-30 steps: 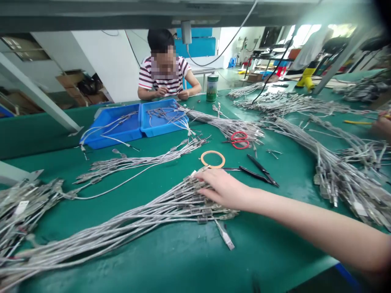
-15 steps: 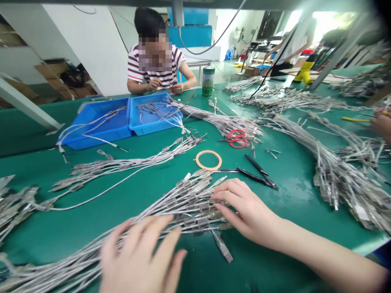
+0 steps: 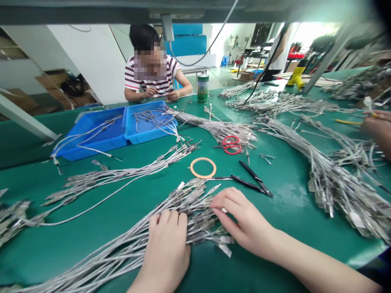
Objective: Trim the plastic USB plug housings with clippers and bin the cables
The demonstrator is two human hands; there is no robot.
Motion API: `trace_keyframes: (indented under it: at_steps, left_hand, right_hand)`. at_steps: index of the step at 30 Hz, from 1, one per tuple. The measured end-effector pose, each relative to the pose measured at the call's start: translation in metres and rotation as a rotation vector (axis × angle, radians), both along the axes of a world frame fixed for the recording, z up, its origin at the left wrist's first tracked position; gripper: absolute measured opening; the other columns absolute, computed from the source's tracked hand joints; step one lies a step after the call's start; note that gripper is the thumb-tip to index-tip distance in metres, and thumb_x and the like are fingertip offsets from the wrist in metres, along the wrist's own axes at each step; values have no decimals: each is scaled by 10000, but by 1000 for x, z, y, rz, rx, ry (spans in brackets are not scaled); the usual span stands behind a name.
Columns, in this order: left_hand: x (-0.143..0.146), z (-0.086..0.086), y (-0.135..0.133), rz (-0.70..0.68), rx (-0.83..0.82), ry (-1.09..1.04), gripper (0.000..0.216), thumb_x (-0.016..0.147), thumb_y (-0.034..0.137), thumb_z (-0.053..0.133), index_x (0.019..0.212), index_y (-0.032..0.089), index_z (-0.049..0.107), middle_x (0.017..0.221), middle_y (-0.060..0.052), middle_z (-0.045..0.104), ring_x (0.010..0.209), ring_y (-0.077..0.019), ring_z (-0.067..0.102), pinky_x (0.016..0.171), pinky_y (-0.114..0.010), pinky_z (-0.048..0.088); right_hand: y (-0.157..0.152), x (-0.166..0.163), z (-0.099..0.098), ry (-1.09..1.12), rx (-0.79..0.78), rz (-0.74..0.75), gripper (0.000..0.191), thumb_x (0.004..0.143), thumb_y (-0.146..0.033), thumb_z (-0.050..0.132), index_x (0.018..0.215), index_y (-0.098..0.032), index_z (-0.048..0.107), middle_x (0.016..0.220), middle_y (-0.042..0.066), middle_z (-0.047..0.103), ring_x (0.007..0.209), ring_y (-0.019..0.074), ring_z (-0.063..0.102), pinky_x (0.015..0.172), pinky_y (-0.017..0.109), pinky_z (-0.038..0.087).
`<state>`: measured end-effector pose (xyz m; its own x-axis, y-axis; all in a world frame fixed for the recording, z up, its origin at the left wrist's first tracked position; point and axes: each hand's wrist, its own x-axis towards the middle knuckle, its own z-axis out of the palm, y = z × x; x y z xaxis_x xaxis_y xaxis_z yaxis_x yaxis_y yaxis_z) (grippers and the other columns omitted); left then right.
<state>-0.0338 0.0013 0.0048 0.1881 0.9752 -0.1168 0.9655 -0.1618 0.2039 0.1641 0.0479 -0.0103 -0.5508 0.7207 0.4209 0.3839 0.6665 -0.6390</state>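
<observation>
A large bundle of grey USB cables (image 3: 122,244) lies across the front of the green table, its plugs fanned out at the right end. My left hand (image 3: 168,244) is wrapped over the bundle just behind the plugs, with its thumb tucked down at the near side. At the plug ends, my right hand (image 3: 238,215) has its thumb and fingertips drawn together; a small pale piece shows between them. A ring of tan tape (image 3: 203,167) and black-handled cutters (image 3: 253,181) lie just beyond the bundle.
Red-handled scissors (image 3: 232,145) rest by another cable bundle (image 3: 214,124). Two blue trays (image 3: 100,149) stand at back left. A big cable pile (image 3: 336,179) covers the right. Across the table sits a person in a striped shirt (image 3: 131,73); another person's hand (image 3: 378,130) is at far right.
My left hand has moved right along the bundle and closed over it. My right hand's fingers have drawn closer together at the plugs. The view has tilted slightly up.
</observation>
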Motion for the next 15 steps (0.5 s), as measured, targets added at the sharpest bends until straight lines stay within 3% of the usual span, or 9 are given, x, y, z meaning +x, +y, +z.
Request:
trace_keyframes:
  at_steps: [5, 8, 10, 12, 14, 15]
  left_hand:
    - [-20, 4, 2, 148, 59, -308, 147, 674, 94, 520, 732, 199, 605, 805, -70, 655, 871, -307, 566, 816, -480, 405]
    - [-42, 9, -1, 312, 105, -550, 131, 754, 242, 531, 863, 221, 600, 845, -38, 658, 820, -253, 611, 723, -364, 477]
    - [-53, 12, -2, 406, 148, -678, 182, 828, 349, 484, 919, 217, 571, 753, -5, 636, 733, -222, 618, 665, -316, 492]
    - [-58, 13, -3, 450, 174, -763, 219, 869, 410, 452, 863, 214, 551, 644, 21, 583, 653, -202, 595, 628, -296, 493]
    - [-55, 13, -2, 435, 173, -812, 217, 867, 410, 481, 827, 211, 557, 656, 12, 606, 643, -196, 599, 625, -292, 503]
    - [-51, 12, -1, 404, 163, -824, 188, 847, 385, 515, 836, 207, 574, 693, -1, 641, 664, -202, 621, 635, -295, 513]
  right_hand:
    - [0, 10, 15, 200, 80, -180, 156, 935, -86, 486, 999, -186, 587, 949, 71, 608, 915, 188, 563, 807, 324, 456]
    - [-6, 17, 25, 345, 6, -233, 136, 947, -143, 483, 861, -193, 576, 806, 35, 575, 746, 155, 545, 654, 269, 437]
    - [-11, 14, 28, 387, -147, -177, 197, 956, -197, 474, 778, -189, 556, 723, 12, 535, 651, 134, 500, 573, 246, 404]
    - [-16, 2, 30, 344, -372, -76, 191, 946, -243, 500, 789, -180, 589, 735, 15, 566, 660, 133, 518, 589, 241, 425]
    - [-18, -21, 30, 306, -634, 94, 134, 882, -261, 610, 985, -179, 637, 934, 50, 647, 842, 168, 599, 720, 267, 484]
    - [-19, -34, 29, 333, -765, 200, 334, 819, -251, 689, 1135, -187, 606, 1085, 71, 643, 1001, 202, 602, 819, 298, 494]
